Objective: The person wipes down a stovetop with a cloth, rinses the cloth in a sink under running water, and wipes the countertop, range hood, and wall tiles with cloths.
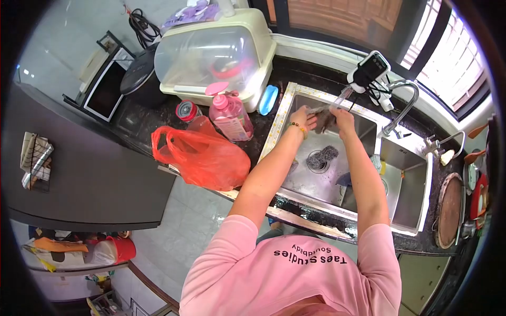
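Note:
Both my hands are over the left basin of the steel sink [295, 181]. A limp, wet, dark brown thing [327, 122] hangs between them, with a pale, see-through strip along its top; its kind is unclear. My right hand [344, 121] is closed on its right end. At its left end is my left hand [304, 119], fingers stretched towards it and apart, a beaded bracelet at the wrist. Clear water [343, 96] seems to run down close to my right hand. Below, a dark grey scouring pad [322, 157] lies by the drain.
Left of the sink stand a red plastic bag [203, 158], a pink pump bottle [230, 118], a red-lidded jar [187, 110], a blue brush [268, 100] and a dish cabinet [211, 58]. A curved tap [411, 97] and white device [370, 71] rise behind; a round board [449, 210] leans right.

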`<state>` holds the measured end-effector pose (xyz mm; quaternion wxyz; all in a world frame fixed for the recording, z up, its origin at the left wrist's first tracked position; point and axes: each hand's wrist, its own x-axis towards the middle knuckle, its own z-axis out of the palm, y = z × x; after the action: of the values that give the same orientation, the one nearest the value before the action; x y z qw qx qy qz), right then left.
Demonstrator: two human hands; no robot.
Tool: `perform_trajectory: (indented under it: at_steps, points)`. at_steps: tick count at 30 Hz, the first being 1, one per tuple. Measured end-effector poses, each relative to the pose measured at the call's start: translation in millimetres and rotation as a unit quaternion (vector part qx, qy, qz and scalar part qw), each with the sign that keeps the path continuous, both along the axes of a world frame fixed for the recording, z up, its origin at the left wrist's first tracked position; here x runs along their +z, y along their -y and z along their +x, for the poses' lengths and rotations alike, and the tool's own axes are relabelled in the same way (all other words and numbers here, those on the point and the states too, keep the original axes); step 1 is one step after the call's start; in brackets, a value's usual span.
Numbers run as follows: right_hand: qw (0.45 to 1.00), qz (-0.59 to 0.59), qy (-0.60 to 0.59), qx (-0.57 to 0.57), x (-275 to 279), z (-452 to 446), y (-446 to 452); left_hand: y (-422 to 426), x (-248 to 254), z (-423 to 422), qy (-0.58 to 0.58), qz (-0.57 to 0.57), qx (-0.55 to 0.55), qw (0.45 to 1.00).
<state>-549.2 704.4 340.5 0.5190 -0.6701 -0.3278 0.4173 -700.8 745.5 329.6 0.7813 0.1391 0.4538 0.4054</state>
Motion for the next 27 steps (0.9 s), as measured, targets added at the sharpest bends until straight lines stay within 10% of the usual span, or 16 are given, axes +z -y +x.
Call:
perform_trajectory:
  at_steps: [10,23,27]
  points:
    - [0.932,0.085,-0.352,0.027,-0.7,3.6,-14.6,9.5,-35.7,30.3,-0.031,0.060,-0.114,0.991]
    - [0.980,0.052,-0.168,0.092,7.6,-9.3,12.5,-8.7,-40.3,51.3,0.196,0.050,-0.069,0.977]
    - [0.985,0.036,-0.036,0.164,29.4,-12.9,45.9,-25.2,-65.0,50.0,0.074,0.014,-0.094,0.993]
